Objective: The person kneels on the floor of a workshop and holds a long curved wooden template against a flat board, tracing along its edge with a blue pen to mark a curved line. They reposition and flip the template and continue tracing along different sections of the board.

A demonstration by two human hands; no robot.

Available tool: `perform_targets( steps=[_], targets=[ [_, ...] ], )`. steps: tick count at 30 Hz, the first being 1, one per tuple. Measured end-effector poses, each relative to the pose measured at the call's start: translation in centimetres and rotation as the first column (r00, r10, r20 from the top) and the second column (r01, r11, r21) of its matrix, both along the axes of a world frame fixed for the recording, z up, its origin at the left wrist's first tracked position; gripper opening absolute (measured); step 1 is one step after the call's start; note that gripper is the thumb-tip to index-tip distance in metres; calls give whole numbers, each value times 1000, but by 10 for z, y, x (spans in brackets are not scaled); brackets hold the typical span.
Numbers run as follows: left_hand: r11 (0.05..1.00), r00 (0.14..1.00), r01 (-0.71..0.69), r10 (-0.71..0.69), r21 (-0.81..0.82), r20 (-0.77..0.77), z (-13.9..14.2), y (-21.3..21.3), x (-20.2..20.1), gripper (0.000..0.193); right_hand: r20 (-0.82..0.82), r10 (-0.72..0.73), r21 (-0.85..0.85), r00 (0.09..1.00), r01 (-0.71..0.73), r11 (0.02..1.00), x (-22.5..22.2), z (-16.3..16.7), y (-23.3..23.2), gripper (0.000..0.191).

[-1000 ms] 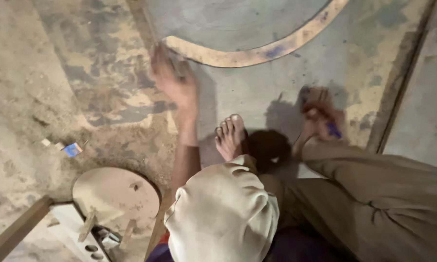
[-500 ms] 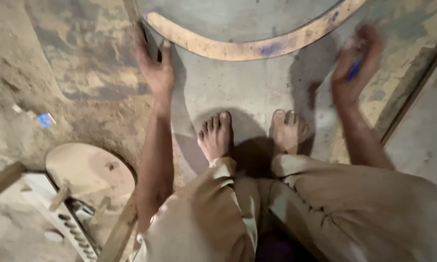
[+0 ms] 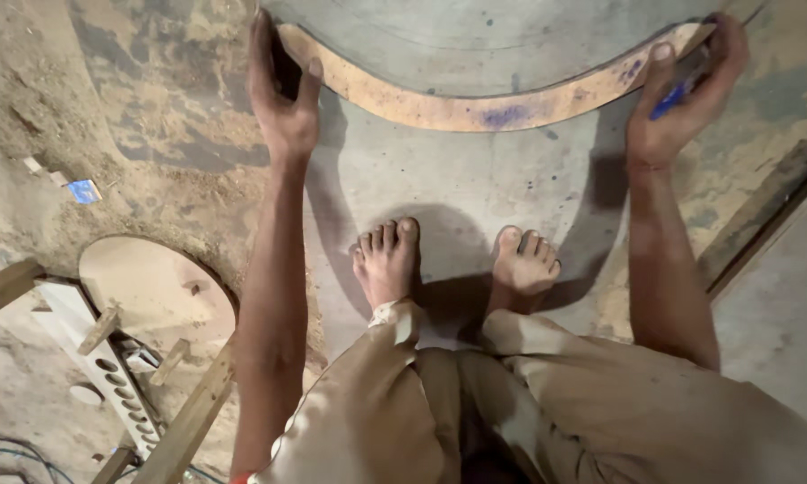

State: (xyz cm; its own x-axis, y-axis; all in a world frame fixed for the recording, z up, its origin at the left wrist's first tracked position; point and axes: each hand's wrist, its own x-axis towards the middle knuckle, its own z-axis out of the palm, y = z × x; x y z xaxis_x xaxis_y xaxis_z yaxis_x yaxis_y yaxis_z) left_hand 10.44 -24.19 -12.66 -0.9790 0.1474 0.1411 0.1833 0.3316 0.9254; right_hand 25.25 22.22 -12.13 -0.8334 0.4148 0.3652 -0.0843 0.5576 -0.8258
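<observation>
the person squats barefoot on a dusty grey floor [image 3: 475, 193], both arms stretched to the far side. the left hand [image 3: 282, 94] grips the left end of a curved wooden strip [image 3: 475, 108], thumb on the near edge and fingers hooked over the far edge; the hand is closed around the wood, not spread. the right hand [image 3: 681, 99] holds the right end of the same strip, thumb pressed on its top face, fingers wrapped behind, and a blue pen [image 3: 677, 94] is pinched along the palm; how firmly it is held cannot be told, since the fingers hide most of it. the strip arcs from left to right, lying against the near edge of a large grey round panel [image 3: 502, 36], and carries blue marks near its middle. both feet [image 3: 453, 260] stand flat, near the strip but apart from it. at the near left lies a pale round wooden disc [image 3: 148, 287], touching a white perforated bar [image 3: 107, 367] and loose timber lengths [image 3: 188, 421]. a small blue scrap [image 3: 84, 191] lies on the sawdust at the far left. a dark wooden batten [image 3: 762, 215] runs along the right.
</observation>
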Motion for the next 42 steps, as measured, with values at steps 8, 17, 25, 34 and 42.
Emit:
perform_targets(
  steps=[8, 17, 25, 34, 42],
  targets=[
    [974, 998, -59, 61, -220, 2, 8, -13, 71, 69, 194, -112, 71, 975, 100, 992, 52, 29, -32, 47],
    [969, 990, -58, 87, -242, 112, 21, -16, 82, 90, 149, -77, -18, 986, 80, 997, 56, 32, -31, 52],
    [946, 993, -54, 85, -319, 84, 16, -15, 82, 97, 192, -122, -20, 974, 128, 992, 51, 39, -30, 51],
    [930, 995, -60, 87, -362, 58, 32, -15, 68, 95, 204, -116, -28, 972, 124, 992, 52, 36, -29, 51],
    [967, 994, -68, 87, -247, 69, 26, -16, 60, 93, 117, -57, -146, 991, 74, 987, 49, 39, -41, 51]
  ],
)
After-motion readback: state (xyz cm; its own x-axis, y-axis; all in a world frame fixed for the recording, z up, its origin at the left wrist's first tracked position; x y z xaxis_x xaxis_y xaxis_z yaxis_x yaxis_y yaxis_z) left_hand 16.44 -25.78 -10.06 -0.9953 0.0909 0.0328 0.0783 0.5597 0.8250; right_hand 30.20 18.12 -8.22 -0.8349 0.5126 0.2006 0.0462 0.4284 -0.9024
